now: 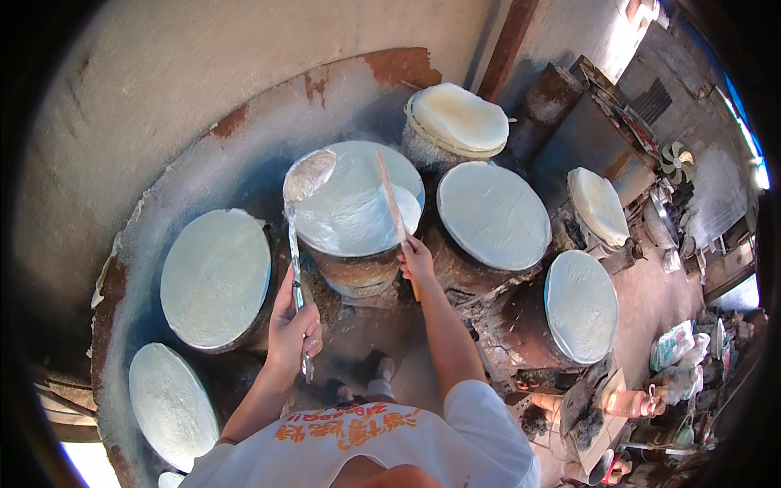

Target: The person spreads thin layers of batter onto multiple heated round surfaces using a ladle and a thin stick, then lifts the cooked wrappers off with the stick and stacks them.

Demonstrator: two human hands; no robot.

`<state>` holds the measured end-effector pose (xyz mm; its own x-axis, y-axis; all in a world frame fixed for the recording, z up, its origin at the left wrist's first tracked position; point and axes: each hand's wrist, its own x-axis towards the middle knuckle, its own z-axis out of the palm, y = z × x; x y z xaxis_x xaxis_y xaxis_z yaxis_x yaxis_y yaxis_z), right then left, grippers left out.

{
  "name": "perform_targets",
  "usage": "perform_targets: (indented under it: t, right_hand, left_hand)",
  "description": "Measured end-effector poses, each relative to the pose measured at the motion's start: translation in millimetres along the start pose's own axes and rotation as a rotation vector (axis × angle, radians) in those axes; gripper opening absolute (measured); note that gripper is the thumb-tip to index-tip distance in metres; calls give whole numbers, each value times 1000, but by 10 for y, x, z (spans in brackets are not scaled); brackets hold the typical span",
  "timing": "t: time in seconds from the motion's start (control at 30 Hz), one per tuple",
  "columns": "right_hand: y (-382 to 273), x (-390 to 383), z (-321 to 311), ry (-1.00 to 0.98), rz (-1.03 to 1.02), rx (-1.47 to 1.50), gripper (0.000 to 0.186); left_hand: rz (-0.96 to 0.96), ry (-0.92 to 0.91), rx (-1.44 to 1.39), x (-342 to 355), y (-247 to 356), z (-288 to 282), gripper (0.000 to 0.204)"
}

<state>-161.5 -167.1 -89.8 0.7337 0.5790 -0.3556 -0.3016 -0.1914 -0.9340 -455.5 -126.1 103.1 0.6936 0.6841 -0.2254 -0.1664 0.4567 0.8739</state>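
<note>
My left hand (294, 329) is closed round the handle of a long metal ladle (311, 176). The bowl, coated in pale batter, is over the left edge of the middle round griddle. In my right hand (416, 260) is a long, thin wooden spatula (390, 195), its blade reaching over the same griddle. A wet-looking white batter sheet (346, 203) covers that griddle, with a glossy, thicker patch at the lower right. Whether the spatula touches the batter, I cannot tell.
Other round griddles carry white sheets: left (215, 278), lower left (172, 405), right (493, 215) and far right (582, 307). Stacked pale round sheets (457, 119) stand behind, with another stack (598, 206) further right. A fan (676, 162) and plastic bags (674, 345) are at the right.
</note>
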Motion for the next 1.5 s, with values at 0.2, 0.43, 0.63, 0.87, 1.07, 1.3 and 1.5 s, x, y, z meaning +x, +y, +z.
perform_targets:
  t: [0.2, 0.43, 0.63, 0.87, 1.07, 1.3, 1.5]
  right_hand:
    - [262, -943, -373, -489, 125, -78, 30]
    - [-211, 467, -706, -102, -156, -251, 31]
    - [-110, -25, -927, 206, -532, -749, 36]
    - [-192, 190, -640, 254, -649, -963, 31]
    - [-336, 148, -801, 55, -564, -994, 27]
    - [387, -510, -585, 87, -106, -212, 25]
    - [82, -681, 93, -163, -22, -261, 24]
  left_hand:
    - [-23, 23, 54, 415, -37, 281, 69]
    - [-46, -16, 10, 932, -226, 819, 69]
    - [-171, 50, 86, 1168, 7, 938, 69]
    - [-303, 23, -391, 1838, -59, 876, 57]
    - [-501, 28, -677, 2011, -109, 706, 36]
    - [-435, 96, -701, 2003, -413, 566, 27]
    - [-306, 260, -674, 1521, -931, 776, 11]
